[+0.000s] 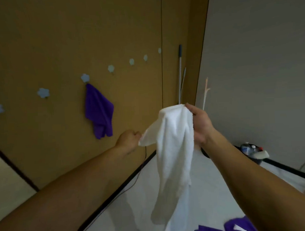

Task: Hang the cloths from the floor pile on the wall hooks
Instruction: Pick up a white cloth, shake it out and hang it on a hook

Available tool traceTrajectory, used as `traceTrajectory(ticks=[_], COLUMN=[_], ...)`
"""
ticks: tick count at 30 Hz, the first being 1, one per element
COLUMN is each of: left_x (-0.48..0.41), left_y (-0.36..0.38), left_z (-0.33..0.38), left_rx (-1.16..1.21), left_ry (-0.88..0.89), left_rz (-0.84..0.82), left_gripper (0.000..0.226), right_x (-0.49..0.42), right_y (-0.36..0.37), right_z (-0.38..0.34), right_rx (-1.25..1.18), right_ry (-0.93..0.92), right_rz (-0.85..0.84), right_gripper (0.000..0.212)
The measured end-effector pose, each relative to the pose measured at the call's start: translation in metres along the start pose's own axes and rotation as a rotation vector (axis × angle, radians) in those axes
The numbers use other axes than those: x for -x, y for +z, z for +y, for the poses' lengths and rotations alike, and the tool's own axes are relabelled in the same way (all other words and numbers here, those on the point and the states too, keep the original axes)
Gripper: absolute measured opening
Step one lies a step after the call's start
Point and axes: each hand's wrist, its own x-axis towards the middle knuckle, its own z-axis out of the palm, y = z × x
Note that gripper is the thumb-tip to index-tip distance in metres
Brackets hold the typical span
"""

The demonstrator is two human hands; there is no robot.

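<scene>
A white cloth hangs in the air in front of me. My right hand grips its top end, and my left hand pinches a corner on its left side. On the brown wall a purple cloth hangs from a pale flower-shaped hook. Several more flower hooks run in a slanting row, such as the bare hook to its left and the bare hook to its right. The floor pile, purple with some white, shows at the bottom right.
A mop handle leans in the corner where the brown wall meets the grey wall. A dark bin with bottles stands on the white floor at the right. A thin cable runs down the wall to the black skirting.
</scene>
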Motion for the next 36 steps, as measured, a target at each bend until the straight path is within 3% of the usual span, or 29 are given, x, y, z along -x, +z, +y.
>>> traceTrajectory(ticks=[2,5,7,9,11,16,19,21,26,31,34,36], left_x=[0.014,0.036,0.046,0.051,0.054,0.049,0.058,0.066,0.072,0.080,0.082,0.082], left_y=[-0.005,-0.017,-0.027,-0.036,-0.044,-0.083,-0.112,-0.129,-0.156,-0.193,-0.223,-0.242], left_z=[-0.022,-0.051,-0.067,-0.079,-0.087,-0.107,-0.119,-0.127,-0.146,-0.164,-0.182,-0.194], left_rx=[0.026,0.128,0.257,0.359,0.471,0.780,0.833,0.802,0.737,0.623,0.413,0.366], left_ry=[-0.140,-0.355,-0.397,-0.419,-0.443,-0.365,-0.330,-0.309,-0.332,-0.324,-0.306,-0.253], left_rz=[-0.058,-0.326,-0.484,-0.530,-0.463,-0.102,-0.136,-0.233,-0.378,-0.248,-0.153,-0.063], left_gripper=[0.034,0.053,0.069,0.076,0.075,0.047,0.030,0.026,0.054,0.040,0.023,0.026], right_x=[-0.006,-0.014,-0.018,-0.021,-0.022,-0.018,-0.018,-0.021,-0.032,-0.048,-0.059,-0.065], right_y=[0.025,0.061,0.083,0.105,0.130,0.185,0.209,0.220,0.243,0.248,0.234,0.223], right_z=[0.004,0.013,0.020,0.030,0.038,0.052,0.060,0.069,0.092,0.105,0.109,0.112], right_rx=[-0.056,-0.080,-0.092,-0.126,-0.168,-0.169,-0.225,-0.219,-0.190,0.007,0.193,0.334], right_ry=[0.017,0.012,0.005,0.012,0.015,-0.013,-0.032,-0.046,-0.032,-0.063,-0.102,-0.082], right_rz=[-0.067,-0.111,-0.138,-0.196,-0.263,-0.350,-0.368,-0.380,-0.400,-0.293,-0.153,-0.074], right_gripper=[0.053,0.050,0.050,0.049,0.047,0.055,0.047,0.049,0.046,0.051,0.040,0.035])
